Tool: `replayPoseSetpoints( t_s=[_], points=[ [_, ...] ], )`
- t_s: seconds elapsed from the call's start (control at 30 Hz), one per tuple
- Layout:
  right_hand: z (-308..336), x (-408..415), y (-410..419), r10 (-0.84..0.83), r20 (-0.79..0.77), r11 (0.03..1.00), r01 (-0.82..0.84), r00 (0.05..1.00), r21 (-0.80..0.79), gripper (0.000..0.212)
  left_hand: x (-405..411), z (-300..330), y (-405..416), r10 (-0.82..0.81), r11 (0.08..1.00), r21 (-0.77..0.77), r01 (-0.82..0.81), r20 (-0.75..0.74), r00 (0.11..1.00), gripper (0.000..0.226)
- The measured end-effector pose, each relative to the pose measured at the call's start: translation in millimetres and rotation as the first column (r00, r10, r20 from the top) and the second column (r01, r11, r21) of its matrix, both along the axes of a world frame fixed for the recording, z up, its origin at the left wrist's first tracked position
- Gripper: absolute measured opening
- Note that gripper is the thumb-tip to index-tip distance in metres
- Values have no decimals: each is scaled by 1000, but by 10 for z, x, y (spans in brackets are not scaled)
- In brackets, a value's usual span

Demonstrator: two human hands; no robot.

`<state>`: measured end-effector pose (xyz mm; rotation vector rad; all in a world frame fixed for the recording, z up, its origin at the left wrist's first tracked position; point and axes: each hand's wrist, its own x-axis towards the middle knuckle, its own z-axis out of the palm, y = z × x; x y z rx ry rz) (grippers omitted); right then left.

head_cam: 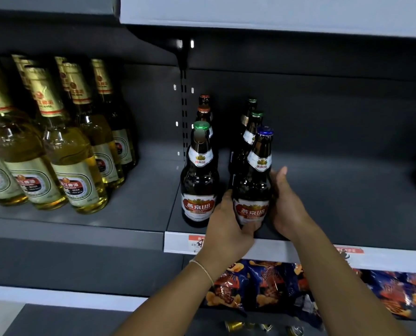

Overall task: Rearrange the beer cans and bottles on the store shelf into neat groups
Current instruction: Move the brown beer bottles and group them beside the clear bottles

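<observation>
Left hand [226, 224] and right hand [287, 207] both grasp the blue-capped bottle [253, 185], dark brown glass with a glossy red-and-white label, upright at the front edge of the matte grey metal shelf [347, 209]. Green-capped bottle [199, 175] stands just beside it; pale glass bottles [56, 154] cluster well left.

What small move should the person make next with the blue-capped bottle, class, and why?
Probably ease the blue-capped bottle slightly back on the shelf, level with the green-capped bottle. Both hands, left hand and right hand, hold it near the shelf's front edge, heading its row of dark bottles, so squaring the two fronts would neaten the group.
</observation>
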<state>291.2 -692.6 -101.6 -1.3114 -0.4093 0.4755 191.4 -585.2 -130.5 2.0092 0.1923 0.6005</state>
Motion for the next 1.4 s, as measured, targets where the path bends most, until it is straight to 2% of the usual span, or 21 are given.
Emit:
replayPoseSetpoints(
  t_s=[0.17, 0.43, 0.73, 0.8, 0.9, 0.97, 1.1, 1.27, 1.4],
  points=[
    [-24, 3, 26, 20, 28, 999, -19, 999, -32, 62, 16, -11, 18, -15, 1000, 5, 15, -6, 1000, 66],
    [10, 84, -8, 2, -29, 999, -3, 1000, -44, 57, -2, -16, 49, -19, 1000, 23, 19, 10, 1000, 68],
    [9, 81, -14, -37, -51, 995, 32, 998, -89, 77, 10, -39, 64, -31, 999, 27, 30, 23, 999, 70],
    [81, 145, -26, -71, -53, 992, 64, 996, -112, 90, 15, -50, 69, -26, 999, 35, 25, 28, 999, 71],
    [137, 505, -34, -98, -35, 987, 92, 995, -130, 108, 24, -69, 72, -27, 999, 37, 26, 26, 999, 73],
    [108, 833, 7, -116, -40, 983, 109, 992, -146, 109, 39, -91, 81, -22, 999, 48, 22, 12, 1000, 80],
    [319, 726, 233, -117, -115, 978, 94, 986, -187, 79, 44, -96, 81, -16, 998, 59, 16, -3, 1000, 83],
    [327, 718, 346, -76, -146, 990, 57, 986, -128, 62, 43, -84, 92, -18, 998, 59, 18, 7, 1000, 80],
    [351, 671, 433, -133, -51, 979, 124, 990, -159, 43, 34, -82, 93, -19, 997, 77, 18, 12, 1000, 81]
  ],
)
